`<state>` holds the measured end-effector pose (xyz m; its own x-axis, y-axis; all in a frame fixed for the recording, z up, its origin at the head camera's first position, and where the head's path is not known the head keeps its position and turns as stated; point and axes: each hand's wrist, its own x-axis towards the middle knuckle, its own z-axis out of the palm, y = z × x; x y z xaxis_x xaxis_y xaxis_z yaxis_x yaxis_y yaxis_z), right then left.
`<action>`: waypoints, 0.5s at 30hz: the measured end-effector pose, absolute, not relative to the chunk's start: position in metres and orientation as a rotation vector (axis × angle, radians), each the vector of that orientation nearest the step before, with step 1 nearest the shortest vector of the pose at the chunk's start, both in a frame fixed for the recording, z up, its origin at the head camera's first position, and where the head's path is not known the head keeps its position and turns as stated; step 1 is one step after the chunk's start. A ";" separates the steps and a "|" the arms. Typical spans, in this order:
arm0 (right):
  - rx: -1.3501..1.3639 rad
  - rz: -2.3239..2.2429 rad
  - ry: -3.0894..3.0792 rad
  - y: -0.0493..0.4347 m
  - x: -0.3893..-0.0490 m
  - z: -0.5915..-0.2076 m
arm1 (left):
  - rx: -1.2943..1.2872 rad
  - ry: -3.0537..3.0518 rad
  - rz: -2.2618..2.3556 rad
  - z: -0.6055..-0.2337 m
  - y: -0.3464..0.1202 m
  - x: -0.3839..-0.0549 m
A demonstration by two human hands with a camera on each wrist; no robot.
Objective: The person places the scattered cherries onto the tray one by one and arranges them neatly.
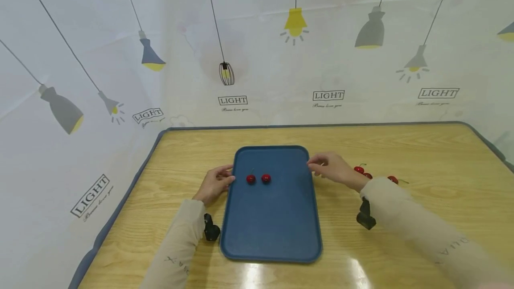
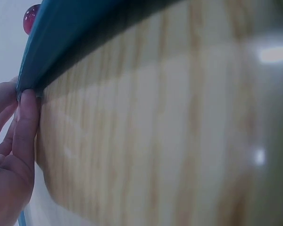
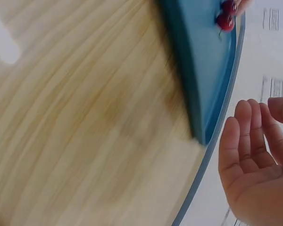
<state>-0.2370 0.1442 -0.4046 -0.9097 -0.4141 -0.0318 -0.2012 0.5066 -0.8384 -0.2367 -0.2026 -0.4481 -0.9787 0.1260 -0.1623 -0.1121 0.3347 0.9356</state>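
A blue rectangular tray (image 1: 273,217) lies on the table with two red cherries (image 1: 259,179) side by side on its left half. At the tray's left edge, my left hand (image 1: 215,183) pinches the rim between thumb and fingers; the left wrist view shows the fingertips (image 2: 27,101) right at that rim. My right hand (image 1: 331,167) hovers by the tray's right edge with nothing in it. Seen in the right wrist view, its fingers (image 3: 245,136) are loosely bent, the thumb near them.
Several more cherries (image 1: 358,170) lie on the wooden table (image 1: 441,159) to the right, beside and partly behind my right forearm. A pale curtain (image 1: 273,57) printed with hanging lamps surrounds the table's back and left sides.
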 end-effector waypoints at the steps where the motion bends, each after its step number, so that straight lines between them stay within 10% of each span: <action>1: -0.515 -1.367 2.523 0.150 -0.237 -0.405 | 0.009 2.390 1.701 -0.448 -0.203 -0.237; 15: -0.361 -1.289 2.653 0.215 -0.232 -0.399 | 0.006 2.408 1.686 -0.450 -0.202 -0.239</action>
<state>-0.2321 0.2147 -0.3991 -0.9563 -0.2889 -0.0460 -0.1424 0.5970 -0.7895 -0.2387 -0.2023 -0.4502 -0.9796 0.1184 -0.1622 -0.1119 0.3484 0.9306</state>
